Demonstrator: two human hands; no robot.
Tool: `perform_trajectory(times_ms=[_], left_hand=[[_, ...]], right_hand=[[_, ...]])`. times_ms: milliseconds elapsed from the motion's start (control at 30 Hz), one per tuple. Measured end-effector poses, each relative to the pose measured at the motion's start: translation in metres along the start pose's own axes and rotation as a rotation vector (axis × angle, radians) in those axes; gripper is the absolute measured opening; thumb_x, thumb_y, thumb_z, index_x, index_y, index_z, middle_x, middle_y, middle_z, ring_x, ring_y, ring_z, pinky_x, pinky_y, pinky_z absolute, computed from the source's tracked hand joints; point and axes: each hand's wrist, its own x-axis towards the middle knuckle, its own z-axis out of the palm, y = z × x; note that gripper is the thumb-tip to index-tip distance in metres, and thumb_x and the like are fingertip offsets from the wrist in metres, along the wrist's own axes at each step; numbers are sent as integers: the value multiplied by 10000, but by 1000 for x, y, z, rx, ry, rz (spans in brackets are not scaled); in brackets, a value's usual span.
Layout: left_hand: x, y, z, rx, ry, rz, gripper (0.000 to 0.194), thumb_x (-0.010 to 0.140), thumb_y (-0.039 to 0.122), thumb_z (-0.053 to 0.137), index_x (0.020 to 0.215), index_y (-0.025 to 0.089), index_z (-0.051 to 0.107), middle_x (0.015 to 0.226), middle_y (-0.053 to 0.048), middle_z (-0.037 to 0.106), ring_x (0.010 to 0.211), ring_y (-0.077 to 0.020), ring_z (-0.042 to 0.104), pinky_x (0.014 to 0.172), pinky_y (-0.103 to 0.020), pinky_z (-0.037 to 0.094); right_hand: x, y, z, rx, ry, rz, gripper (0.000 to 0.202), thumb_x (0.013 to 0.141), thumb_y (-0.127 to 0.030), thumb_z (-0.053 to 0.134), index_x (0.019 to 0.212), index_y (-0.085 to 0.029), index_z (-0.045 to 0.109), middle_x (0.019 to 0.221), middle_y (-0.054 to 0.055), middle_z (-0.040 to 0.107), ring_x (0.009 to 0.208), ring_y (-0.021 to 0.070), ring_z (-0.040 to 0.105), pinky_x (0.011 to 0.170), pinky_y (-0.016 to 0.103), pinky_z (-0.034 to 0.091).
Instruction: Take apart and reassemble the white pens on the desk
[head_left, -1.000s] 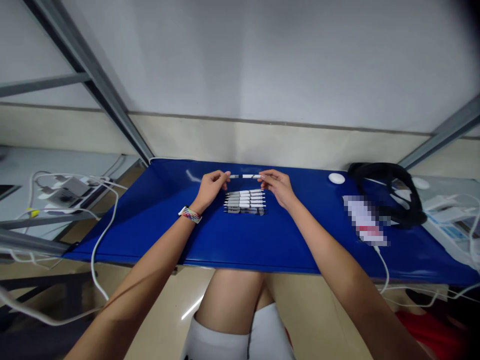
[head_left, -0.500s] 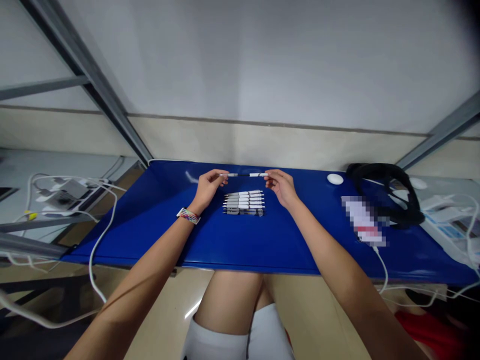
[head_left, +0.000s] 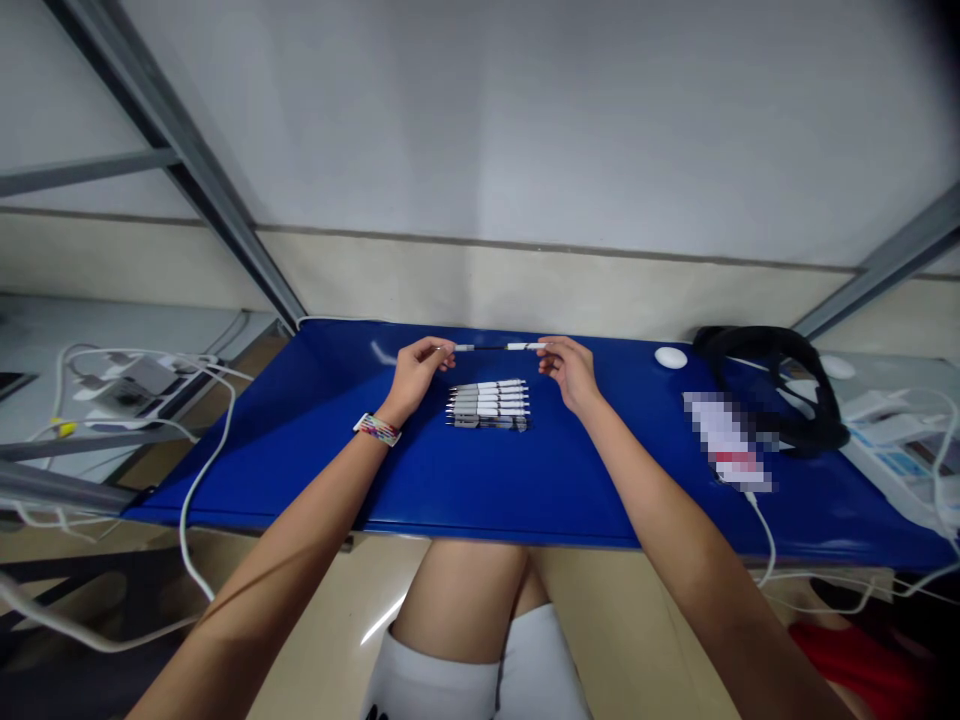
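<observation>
Above the far part of the blue table [head_left: 450,490], both hands hold a pen in pulled-apart pieces. My left hand [head_left: 423,366] pinches the grey front section of the pen [head_left: 465,347], closed on its tip end. My right hand [head_left: 568,368] is closed on the white pen barrel [head_left: 525,346]. A dark refill [head_left: 491,347] bridges the gap between the two parts. Nearer to me, between my wrists, a row of several white and grey pens [head_left: 487,400] lies side by side, tips pointing left. A patterned band circles my left wrist.
A white oval object [head_left: 670,358], a black strap-like headset [head_left: 814,390] and a pixelated flat object [head_left: 727,445] with a white cable lie at the right. Cables and white adapters [head_left: 139,385] are on the left side table. Metal frame posts stand at both sides.
My right hand has moved a little to the right with the white barrel, so more of the dark refill shows. My left hand has stayed nearly still.
</observation>
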Motion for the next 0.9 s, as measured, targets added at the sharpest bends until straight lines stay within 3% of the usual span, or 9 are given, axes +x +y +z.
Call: perform_trajectory(times_ms=[667,800,900], left_hand=[[-1,3,2,27,28,-1,305,882,483,774,883,178,789,779,-47,733,722,-176,639,742,-318,505],[-4,6,5,86,-79,16,347,909,529,757,886,185,793,793,-48,743,737,-182,644,747,-317,496],[-7,11,7,196,-120,45,486,981,592,654,724,190,750,673,-36,685,662,-177,607,705,-319,468]], right_hand=[[-1,0,1,-45,16,-6,198,703,-304,753,866,-198,786,734,21,720,606,134,590,599,286,502],[-11,2,11,-99,-147,-3,243,719,-344,806,921,-209,803,799,37,763,643,150,638,635,304,530],[-17,2,19,-143,-236,-42,268,734,-373,839,950,-216,819,838,47,781,665,161,665,664,322,552]])
